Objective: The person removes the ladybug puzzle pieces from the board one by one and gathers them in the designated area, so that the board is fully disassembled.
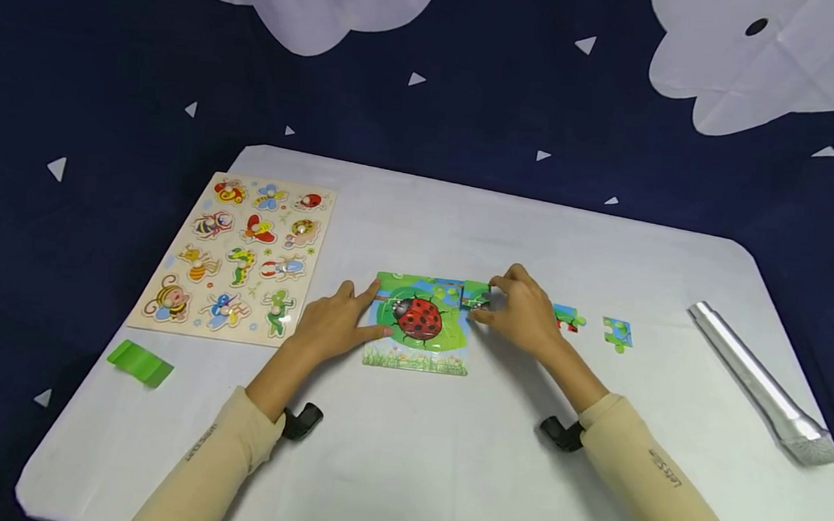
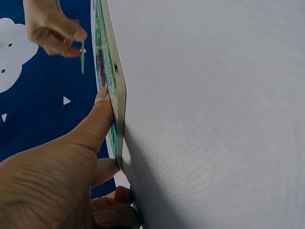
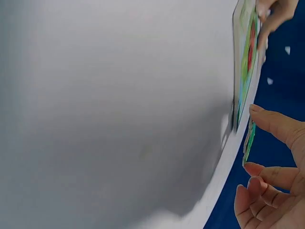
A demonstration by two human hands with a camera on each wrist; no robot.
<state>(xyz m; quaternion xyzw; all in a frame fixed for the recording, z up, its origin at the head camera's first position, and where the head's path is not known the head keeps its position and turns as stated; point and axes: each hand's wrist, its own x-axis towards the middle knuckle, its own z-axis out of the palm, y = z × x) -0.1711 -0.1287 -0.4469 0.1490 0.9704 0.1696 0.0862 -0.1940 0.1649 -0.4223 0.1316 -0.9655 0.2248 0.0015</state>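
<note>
Right wrist: puzzle piece (image 3: 249, 143) pinched between parted right fingers (image 3: 276, 125)

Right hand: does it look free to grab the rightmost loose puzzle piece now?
Probably not yet: the right hand pinches another piece. Otherwise the way seems free; the rightmost loose piece lies uncovered on the white tabletop.

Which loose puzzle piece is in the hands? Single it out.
The green piece pinched in the right hand, beside the upper right of the ladybird puzzle. The red-marked piece and the far-right blue-green piece lie on the table.
</note>
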